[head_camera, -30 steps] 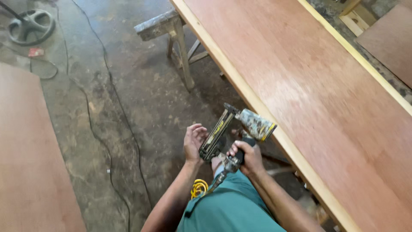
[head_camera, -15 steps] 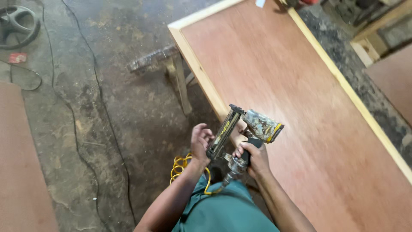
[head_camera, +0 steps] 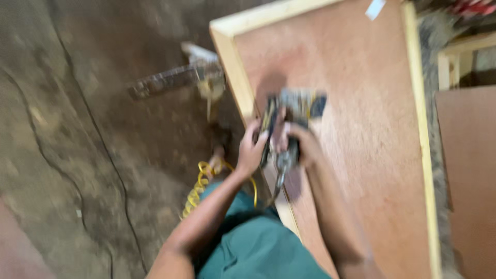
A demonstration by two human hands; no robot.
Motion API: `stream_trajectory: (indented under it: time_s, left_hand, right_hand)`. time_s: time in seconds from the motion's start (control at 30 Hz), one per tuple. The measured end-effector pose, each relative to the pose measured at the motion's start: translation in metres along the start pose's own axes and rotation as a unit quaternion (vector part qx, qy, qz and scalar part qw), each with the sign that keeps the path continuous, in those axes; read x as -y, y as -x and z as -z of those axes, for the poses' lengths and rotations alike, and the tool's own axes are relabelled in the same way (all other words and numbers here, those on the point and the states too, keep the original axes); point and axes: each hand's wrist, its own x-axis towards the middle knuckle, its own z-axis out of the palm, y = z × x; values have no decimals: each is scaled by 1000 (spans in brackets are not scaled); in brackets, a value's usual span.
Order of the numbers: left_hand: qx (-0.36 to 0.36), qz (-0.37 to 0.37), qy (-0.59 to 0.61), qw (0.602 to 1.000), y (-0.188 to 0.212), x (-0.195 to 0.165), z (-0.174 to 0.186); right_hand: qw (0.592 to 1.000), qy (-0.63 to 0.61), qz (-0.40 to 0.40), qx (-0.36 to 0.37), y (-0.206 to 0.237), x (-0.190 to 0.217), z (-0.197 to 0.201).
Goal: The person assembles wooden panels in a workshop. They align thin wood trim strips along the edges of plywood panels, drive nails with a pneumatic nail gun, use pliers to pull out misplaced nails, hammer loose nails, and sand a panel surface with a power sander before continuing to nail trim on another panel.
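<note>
At frame centre both hands clench the nail gun [head_camera: 289, 121], the left hand [head_camera: 251, 150] on its long, upright magazine, the right hand [head_camera: 302, 147] on the handle beside it, over the near pale edge of the reddish panel [head_camera: 361, 103] stretching toward the top.

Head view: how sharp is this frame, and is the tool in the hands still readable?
Head view: heavy motion blur throughout; the nail gun held by the left hand and right hand is smeared, detail lost; the framed plywood panel and yellow coiled hose keep only shape and colour; lighting even, no glare.
</note>
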Motion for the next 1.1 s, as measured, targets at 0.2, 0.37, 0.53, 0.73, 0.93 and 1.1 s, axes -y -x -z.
stream_trajectory:
  time_s: [0.2,0.37,0.53,0.73,0.93,1.1]
  left_hand:
    - [-137,47,-216,966,-79,-16,-5]
    - [-175,-51,-228,957,-106,-14,4]
    - [-157,-53,-209,964,-114,-11,7]
    - [-153,-65,-203,965,-115,-6,4]
    - [-154,-70,-208,963,-115,-4,0]
    - [-147,-63,-209,965,-113,-4,-3]
  right_hand:
    - [989,66,-95,-91,-119,65,-21]
    - [981,90,-136,-109,-164,85,-38]
    - [977,130,-135,-98,-173,93,-50]
    - [981,108,-129,-94,-172,91,-45]
    - [978,115,-144,-95,-172,94,-34]
    - [974,135,-148,-106,-169,96,-34]
